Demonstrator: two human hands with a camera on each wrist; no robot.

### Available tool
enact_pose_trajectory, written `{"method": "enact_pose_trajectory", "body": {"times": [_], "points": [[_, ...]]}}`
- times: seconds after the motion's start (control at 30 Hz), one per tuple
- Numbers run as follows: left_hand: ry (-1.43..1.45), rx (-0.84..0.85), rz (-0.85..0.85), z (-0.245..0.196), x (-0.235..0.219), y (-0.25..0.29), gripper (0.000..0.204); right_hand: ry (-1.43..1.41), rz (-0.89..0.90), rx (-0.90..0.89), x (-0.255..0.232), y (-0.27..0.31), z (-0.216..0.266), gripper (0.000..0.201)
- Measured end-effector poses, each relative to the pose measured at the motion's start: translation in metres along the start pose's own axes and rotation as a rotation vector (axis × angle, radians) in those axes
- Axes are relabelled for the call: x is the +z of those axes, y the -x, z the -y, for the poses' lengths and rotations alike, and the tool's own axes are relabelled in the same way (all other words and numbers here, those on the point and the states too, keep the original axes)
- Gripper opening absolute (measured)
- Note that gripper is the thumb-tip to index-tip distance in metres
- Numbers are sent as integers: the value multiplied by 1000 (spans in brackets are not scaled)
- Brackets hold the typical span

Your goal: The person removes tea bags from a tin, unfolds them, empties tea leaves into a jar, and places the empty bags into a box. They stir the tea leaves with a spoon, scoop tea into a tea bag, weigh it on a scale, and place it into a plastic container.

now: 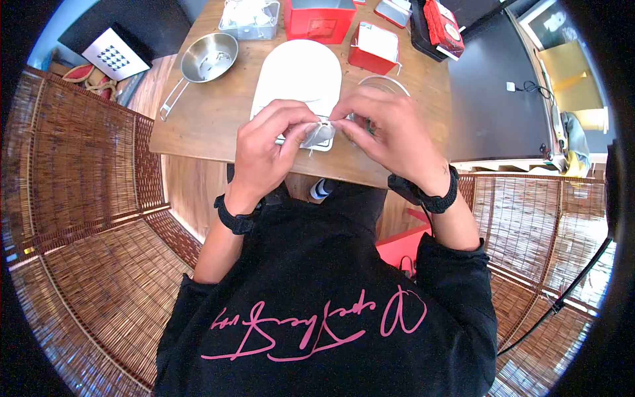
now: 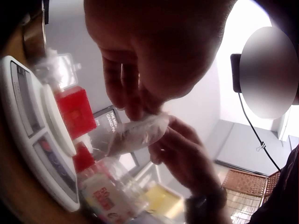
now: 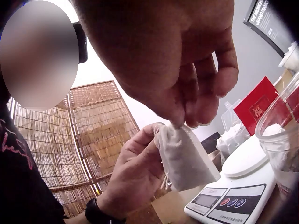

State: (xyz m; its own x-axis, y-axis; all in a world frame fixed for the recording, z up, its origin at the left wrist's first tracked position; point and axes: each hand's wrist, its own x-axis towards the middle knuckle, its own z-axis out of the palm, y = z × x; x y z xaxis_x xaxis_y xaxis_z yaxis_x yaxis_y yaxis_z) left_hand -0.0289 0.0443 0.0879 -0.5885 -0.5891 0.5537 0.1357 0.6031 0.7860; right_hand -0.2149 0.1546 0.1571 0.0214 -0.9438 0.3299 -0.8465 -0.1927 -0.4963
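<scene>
Both hands hold a small white drawstring tea bag [image 3: 184, 161] by its gathered top. My left hand [image 1: 264, 149] pinches one side of it between thumb and fingers. On the other side, my right hand [image 1: 393, 126] pinches the top edge with thumb and forefinger. The bag hangs over the near end of a white kitchen scale [image 1: 301, 69], whose buttons and display show in the right wrist view. The bag looks rounded and filled in the lower part, its contents hidden by the cloth.
A steel pan [image 1: 210, 56] with a long handle stands on the wooden table at the left. Behind are a clear box [image 1: 248, 26] of white bags and a red box [image 1: 321, 25]. A smaller red box [image 1: 374, 56] holds white material. A clear container [image 3: 280, 149] stands beside the scale.
</scene>
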Motion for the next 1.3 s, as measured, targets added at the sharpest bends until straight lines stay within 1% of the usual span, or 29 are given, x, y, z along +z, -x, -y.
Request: {"method": "enact_pose_trajectory", "body": {"times": [0.03, 0.07, 0.13, 0.23, 0.27, 0.33, 0.47, 0.57, 0.63, 0.73, 0.83, 0.93, 1.07, 1.13, 1.17, 1.27, 1.3], "points": [[-4, -2, -11, 2, 1, 1, 11, -1, 8, 46, -2, 0, 2, 8], [-3, -3, -10, 3, 2, 2, 11, -1, 8, 48, -2, 1, 1, 8], [81, -122, -30, 5, 4, 4, 11, 24, -21, 84, -4, 1, 0, 8], [138, -152, -63, 7, 8, 5, 14, 21, -22, 137, -3, 3, 7, 9], [139, -152, -62, 7, 7, 5, 14, 21, -23, 139, -3, 4, 6, 9], [145, -134, -84, 5, 4, 5, 20, 14, -94, 144, 0, 5, 4, 8], [54, -102, -34, -2, 4, 4, 24, 30, -95, 141, -1, 6, 4, 7], [7, -116, -24, 0, 6, 5, 21, 28, -59, 122, -2, 7, 6, 8], [38, -163, -65, -1, 7, 5, 15, 28, -40, 115, -2, 7, 7, 8], [53, -184, -55, -2, 6, 5, 11, 17, -69, 107, 0, 7, 9, 8], [55, -144, -33, -1, 4, 3, 9, 29, -71, 102, 1, 7, 8, 9], [47, -174, -68, 2, 1, 4, 7, 8, -99, 150, 0, 7, 9, 10], [49, -159, -49, -3, -3, 2, 7, 21, -96, 160, 1, 8, 8, 10], [21, -141, -5, -4, -4, 1, 6, 35, -41, 164, 0, 9, 6, 11], [21, -141, -6, -5, -4, 1, 6, 35, -41, 164, 1, 9, 6, 11], [23, -137, 6, -5, -4, 1, 6, -18, -59, 142, 1, 9, 6, 10], [11, -124, 13, -5, -5, 0, 7, -88, -87, 153, 1, 8, 9, 11]]}}
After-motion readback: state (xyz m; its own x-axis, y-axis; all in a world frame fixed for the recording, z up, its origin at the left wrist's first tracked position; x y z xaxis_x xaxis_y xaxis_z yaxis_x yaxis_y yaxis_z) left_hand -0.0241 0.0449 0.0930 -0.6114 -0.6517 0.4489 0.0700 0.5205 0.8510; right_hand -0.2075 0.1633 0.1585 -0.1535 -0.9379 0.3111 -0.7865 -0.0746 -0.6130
